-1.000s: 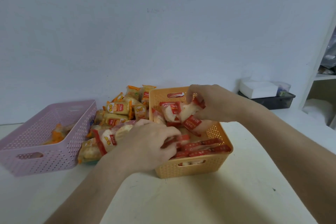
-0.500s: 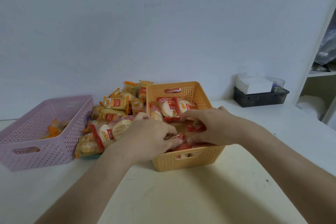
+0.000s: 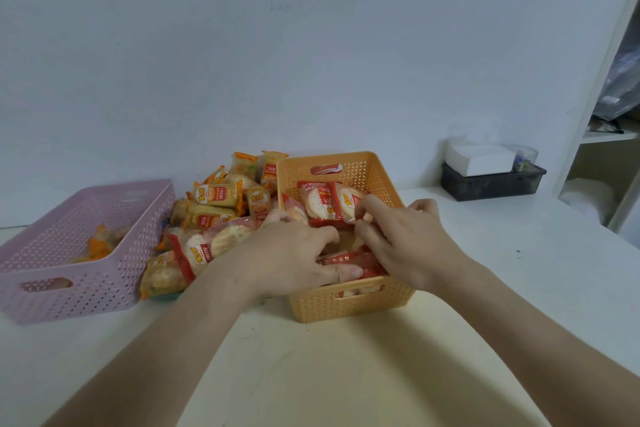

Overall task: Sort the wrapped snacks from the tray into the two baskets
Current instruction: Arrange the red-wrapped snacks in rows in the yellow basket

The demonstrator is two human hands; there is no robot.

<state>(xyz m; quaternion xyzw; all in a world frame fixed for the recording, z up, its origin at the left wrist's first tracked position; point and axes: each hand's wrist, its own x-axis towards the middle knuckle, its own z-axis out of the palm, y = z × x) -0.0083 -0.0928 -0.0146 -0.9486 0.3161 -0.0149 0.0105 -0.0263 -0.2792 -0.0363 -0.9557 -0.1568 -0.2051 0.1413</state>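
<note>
An orange basket [image 3: 346, 303] stands in the middle and holds several red-wrapped snacks [image 3: 323, 204]. My left hand [image 3: 294, 256] reaches over its left wall, thumb and fingers closed on flat red packs [image 3: 372, 262] inside. My right hand [image 3: 405, 243] is in the basket too, fingertips pinching the edge of an upright red-wrapped snack. Left of the basket lies a pile of yellow and orange wrapped snacks [image 3: 214, 198] that hides most of a teal tray [image 3: 166, 295]. A pink basket [image 3: 69, 288] at far left holds a few orange-wrapped snacks [image 3: 98, 244].
A dark tray [image 3: 491, 184] carrying a white box [image 3: 479, 158] and a small clear cup sits at the back right against the wall. White shelving [image 3: 602, 135] rises at the right edge. The white tabletop [image 3: 346, 374] stretches in front of the baskets.
My right hand came down from above the orange basket with red-wrapped snacks and now sits low inside it. My left hand stayed at the basket's left side.
</note>
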